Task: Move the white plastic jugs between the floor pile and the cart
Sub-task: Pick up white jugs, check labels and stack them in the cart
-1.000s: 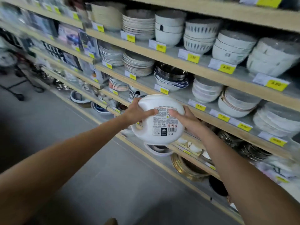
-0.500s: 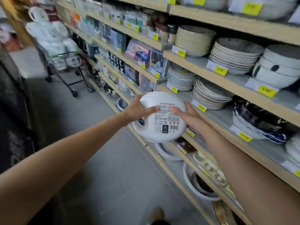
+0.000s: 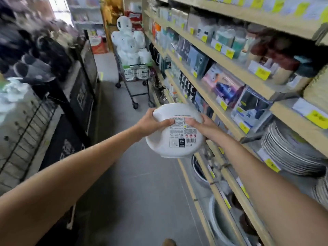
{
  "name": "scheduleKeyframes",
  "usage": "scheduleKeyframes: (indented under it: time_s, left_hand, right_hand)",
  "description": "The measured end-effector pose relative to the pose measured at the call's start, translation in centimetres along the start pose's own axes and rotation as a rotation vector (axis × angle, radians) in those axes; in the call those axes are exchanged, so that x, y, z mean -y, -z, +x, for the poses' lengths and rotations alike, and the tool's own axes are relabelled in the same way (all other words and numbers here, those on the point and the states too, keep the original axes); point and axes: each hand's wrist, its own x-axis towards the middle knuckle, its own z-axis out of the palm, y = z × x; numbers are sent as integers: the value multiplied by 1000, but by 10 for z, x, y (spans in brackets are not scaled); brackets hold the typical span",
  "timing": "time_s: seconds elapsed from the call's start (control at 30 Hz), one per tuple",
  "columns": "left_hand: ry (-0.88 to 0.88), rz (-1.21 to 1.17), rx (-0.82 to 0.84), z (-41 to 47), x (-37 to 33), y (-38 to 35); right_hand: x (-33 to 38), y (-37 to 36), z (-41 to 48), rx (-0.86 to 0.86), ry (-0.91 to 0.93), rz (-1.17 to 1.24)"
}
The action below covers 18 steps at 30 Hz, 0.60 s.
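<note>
I hold a white plastic jug out in front of me at chest height, its printed back label facing me. My left hand grips its left side, fingers curled over the edge. My right hand grips its right side, fingers across the label. Down the aisle stands a wire shopping cart piled high with several more white jugs.
Wooden shelves with boxed goods, plates and yellow price tags run along the right. A dark display stand with a wire rack lines the left. Grey floor runs between them to the cart. A shoe tip shows at the bottom.
My view has swung left along the aisle, from the shelves of bowls to the cart ahead, which now looks closer. Both hands keep the same hold on the jug.
</note>
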Motion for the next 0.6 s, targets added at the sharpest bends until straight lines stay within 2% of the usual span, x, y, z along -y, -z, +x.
scheduleKeyframes:
  time_s: [0.2,0.4,0.6]
  left_hand:
    - [43,-23,-134,79,2,63]
    - [57,-49,-214,167,20,125]
    - [48,-62,-233,293,30,205]
  right_hand:
    - [45,-33,115,170,60,-67]
    - [72,-75,227,269,83,-100]
    - [112,-121,365,255,105,-126]
